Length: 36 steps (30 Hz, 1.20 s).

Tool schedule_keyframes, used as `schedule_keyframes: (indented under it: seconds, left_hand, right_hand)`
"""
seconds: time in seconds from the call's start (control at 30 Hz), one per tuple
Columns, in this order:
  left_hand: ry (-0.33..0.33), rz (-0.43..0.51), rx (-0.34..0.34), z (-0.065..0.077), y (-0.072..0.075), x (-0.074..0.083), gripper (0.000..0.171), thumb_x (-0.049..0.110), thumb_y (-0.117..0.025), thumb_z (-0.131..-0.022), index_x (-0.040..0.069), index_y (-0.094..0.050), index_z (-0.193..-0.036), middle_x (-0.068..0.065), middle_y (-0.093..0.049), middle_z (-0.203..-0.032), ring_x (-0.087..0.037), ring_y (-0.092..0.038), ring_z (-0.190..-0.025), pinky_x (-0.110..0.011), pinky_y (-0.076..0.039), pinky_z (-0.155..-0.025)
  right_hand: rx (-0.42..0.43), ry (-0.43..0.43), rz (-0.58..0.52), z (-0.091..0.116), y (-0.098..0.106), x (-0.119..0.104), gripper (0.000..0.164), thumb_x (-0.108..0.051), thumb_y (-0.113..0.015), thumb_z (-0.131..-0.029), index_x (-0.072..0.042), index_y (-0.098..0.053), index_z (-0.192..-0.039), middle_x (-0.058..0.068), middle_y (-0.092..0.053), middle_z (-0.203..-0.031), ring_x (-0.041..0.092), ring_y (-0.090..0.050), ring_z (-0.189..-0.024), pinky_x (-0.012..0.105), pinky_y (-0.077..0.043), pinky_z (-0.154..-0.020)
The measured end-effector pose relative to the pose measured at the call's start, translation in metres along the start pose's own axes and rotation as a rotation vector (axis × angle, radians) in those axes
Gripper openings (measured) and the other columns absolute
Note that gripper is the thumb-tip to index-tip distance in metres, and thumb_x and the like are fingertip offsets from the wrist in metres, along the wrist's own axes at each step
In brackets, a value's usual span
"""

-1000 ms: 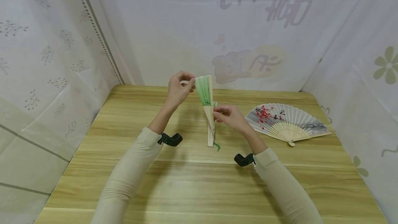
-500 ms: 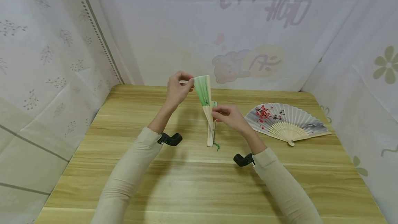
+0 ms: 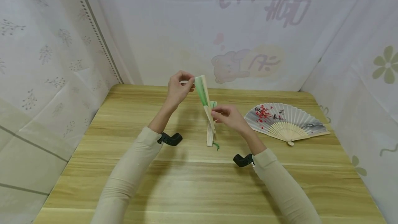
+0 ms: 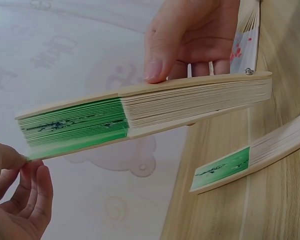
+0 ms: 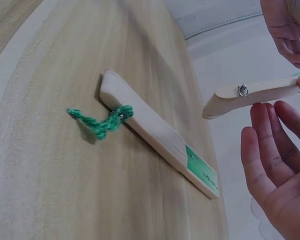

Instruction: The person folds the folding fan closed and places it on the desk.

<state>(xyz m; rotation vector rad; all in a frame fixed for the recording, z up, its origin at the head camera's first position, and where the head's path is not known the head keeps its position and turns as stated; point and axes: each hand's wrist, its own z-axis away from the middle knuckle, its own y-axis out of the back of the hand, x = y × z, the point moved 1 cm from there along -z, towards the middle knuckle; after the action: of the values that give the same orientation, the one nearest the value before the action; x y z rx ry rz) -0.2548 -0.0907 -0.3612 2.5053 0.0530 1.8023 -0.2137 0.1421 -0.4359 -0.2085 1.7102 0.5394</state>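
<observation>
Green fan [image 3: 205,98] nearly folded, held in air at frame centre above tabletop [image 3: 186,182]. Left hand [image 3: 178,87] pinches its green top end; right hand [image 3: 228,117] grips wooden lower end. Second folded green fan [image 3: 210,136] flat on tabletop just below. Open white fan [image 3: 286,122] at right, apart.

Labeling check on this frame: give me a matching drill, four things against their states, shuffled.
Things:
1. held fan
2. tasselled fan
3. white fan
4. left hand

States:
A. spread open on the table
B. folded, flat on the table
C. folded, in the air between both hands
D. pinches a green tip

Pairs: 1-C, 2-B, 3-A, 4-D
</observation>
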Motion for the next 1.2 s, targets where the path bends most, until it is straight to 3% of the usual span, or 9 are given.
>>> schedule_keyframes:
  seconds: [0.13, 0.37, 0.63, 0.77, 0.93, 1.1, 1.2]
  left_hand:
    - [0.007, -0.007, -0.010, 0.000, -0.001, 0.000, 0.013, 0.000, -0.064, -0.099, -0.010, -0.063, -0.108, -0.018, -0.064, -0.099, -0.018, -0.067, -0.071, -0.036, -0.061, -0.073]
    - [-0.012, -0.049, -0.035, -0.002, -0.004, -0.001, 0.012, 0.000, -0.065, -0.099, -0.009, -0.064, -0.107, -0.018, -0.065, -0.098, -0.019, -0.067, -0.070, -0.054, -0.058, -0.077]
    - [-0.006, -0.073, 0.001, -0.002, -0.007, -0.004, 0.012, -0.001, -0.066, -0.098, -0.010, -0.065, -0.105, -0.018, -0.066, -0.096, -0.014, -0.067, -0.066, -0.031, -0.060, -0.067]
    - [-0.001, -0.066, 0.019, -0.002, -0.009, -0.005, 0.011, -0.001, -0.065, -0.097, -0.009, -0.065, -0.105, -0.017, -0.066, -0.096, -0.016, -0.068, -0.067, -0.030, -0.060, -0.065]
    - [0.002, -0.079, 0.042, -0.002, -0.011, -0.005, 0.009, -0.002, -0.063, -0.098, -0.008, -0.064, -0.105, -0.017, -0.066, -0.096, -0.029, -0.070, -0.072, -0.030, -0.060, -0.065]
    - [0.006, -0.099, 0.057, -0.002, -0.013, -0.004, 0.013, 0.000, -0.062, -0.099, -0.007, -0.067, -0.108, -0.017, -0.067, -0.096, -0.028, -0.069, -0.073, -0.039, -0.061, -0.069]
    - [0.001, -0.095, 0.050, -0.003, -0.014, -0.004, 0.015, 0.002, -0.062, -0.100, -0.007, -0.069, -0.109, -0.018, -0.067, -0.097, -0.033, -0.069, -0.076, -0.040, -0.061, -0.070]
  right_hand:
    - [-0.032, 0.007, 0.003, 0.000, -0.001, 0.002, 0.030, -0.010, -0.065, -0.102, 0.009, -0.066, -0.124, 0.020, -0.067, -0.114, 0.034, -0.069, -0.095, 0.054, -0.057, -0.083]
    - [-0.053, 0.013, -0.002, 0.002, -0.003, 0.003, 0.026, -0.009, -0.066, -0.101, 0.005, -0.068, -0.122, 0.016, -0.068, -0.113, 0.031, -0.069, -0.095, 0.062, -0.053, -0.084]
    - [-0.044, 0.036, 0.001, 0.005, -0.004, 0.002, 0.024, -0.008, -0.067, -0.101, 0.005, -0.070, -0.120, 0.014, -0.069, -0.108, 0.030, -0.069, -0.092, 0.061, -0.053, -0.083]
    - [-0.034, 0.044, 0.036, 0.004, -0.005, 0.002, 0.024, -0.006, -0.066, -0.100, 0.007, -0.070, -0.120, 0.016, -0.069, -0.108, 0.038, -0.069, -0.092, 0.055, -0.057, -0.081]
    - [-0.016, 0.076, 0.101, 0.004, -0.008, -0.007, 0.023, -0.002, -0.065, -0.100, 0.011, -0.068, -0.119, 0.023, -0.068, -0.108, 0.042, -0.068, -0.093, 0.046, -0.059, -0.077]
    - [0.066, 0.140, 0.206, 0.005, -0.012, -0.013, 0.016, -0.002, -0.068, -0.098, 0.007, -0.072, -0.110, 0.016, -0.072, -0.103, 0.029, -0.070, -0.090, 0.039, -0.059, -0.076]
    - [0.151, 0.159, 0.284, 0.001, -0.015, -0.001, 0.013, -0.006, -0.070, -0.097, 0.001, -0.075, -0.107, 0.008, -0.074, -0.096, 0.020, -0.070, -0.084, 0.035, -0.059, -0.074]
